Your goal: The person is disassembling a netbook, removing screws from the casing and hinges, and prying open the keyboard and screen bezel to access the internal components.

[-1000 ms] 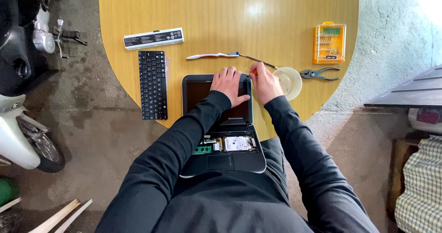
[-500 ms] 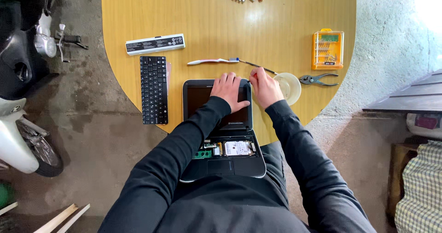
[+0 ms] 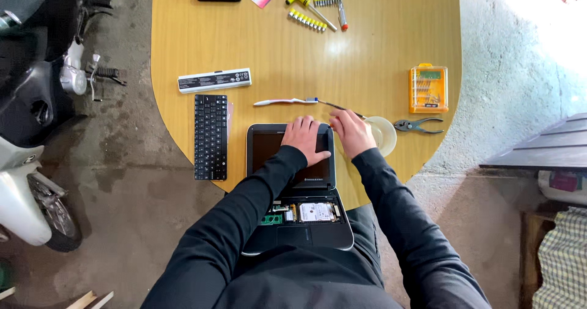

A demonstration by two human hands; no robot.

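The small laptop point(image 3: 299, 187) lies half on the near edge of the wooden counter point(image 3: 367, 40) and half on the person's lap, opened out, with its keyboard removed so the green board and silver drive show near the body. The left hand point(image 3: 306, 139) lies flat on the far part of the laptop, its screen half, fingers spread and gripping nothing. The right hand point(image 3: 350, 132) sits at the laptop's far right corner, fingers curled; whether they pinch the thin tool point(image 3: 342, 108) lying just beyond them I cannot tell.

To work that corner well, I judge the flat hand should keep pressing down so the casing does not slide off the lap, while the other works gently along the seam.

Counted around the laptop: one loose black keyboard point(image 3: 211, 136) to its left, one white battery pack point(image 3: 214, 80) beyond that, one toothbrush point(image 3: 286, 102), one white dish point(image 3: 382, 135), one pair of pliers point(image 3: 417, 125), one orange bit case point(image 3: 428, 88).
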